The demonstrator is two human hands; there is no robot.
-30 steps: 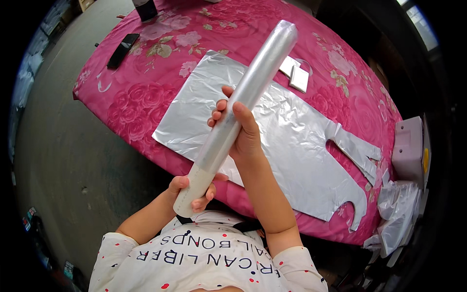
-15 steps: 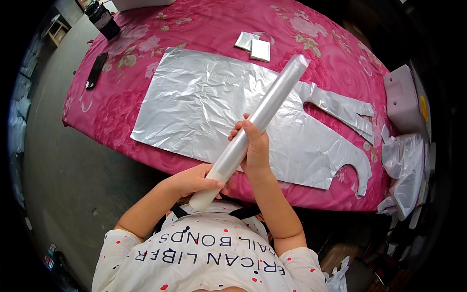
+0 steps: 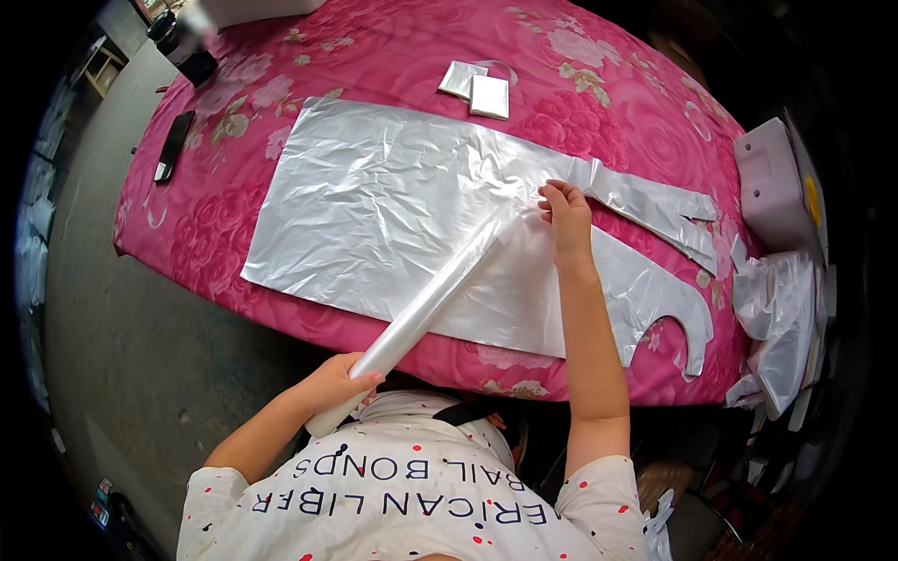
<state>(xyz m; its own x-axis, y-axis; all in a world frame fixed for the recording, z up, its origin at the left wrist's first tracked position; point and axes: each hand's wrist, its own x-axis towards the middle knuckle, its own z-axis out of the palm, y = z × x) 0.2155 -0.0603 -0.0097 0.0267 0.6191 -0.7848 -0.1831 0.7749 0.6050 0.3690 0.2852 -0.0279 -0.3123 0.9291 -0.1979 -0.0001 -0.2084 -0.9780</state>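
Note:
My left hand (image 3: 339, 383) is closed round the lower end of a long roll of clear plastic film (image 3: 416, 318), which slants up and to the right over the table. At the roll's far end, my right hand (image 3: 568, 220) pinches the film's loose edge between thumb and fingers. A thin film part (image 3: 535, 266) spreads from the roll toward that hand. Beneath lies a flat, crinkled silvery plastic apron (image 3: 346, 178), its body to the left and its curved, strap-like pieces to the right. The roll and my right arm hide some of it.
A pink flowered cloth (image 3: 224, 238) covers the table. Two small silvery packets (image 3: 489, 96) lie at the back, a phone (image 3: 174, 146) and a dark bottle (image 3: 192, 58) at the left. Along the right edge are a pale pink box (image 3: 772, 182) and clear bags (image 3: 776, 318).
My right hand has left the middle of the roll and moved up and right to the film's edge. My left hand and the roll have shifted down and left.

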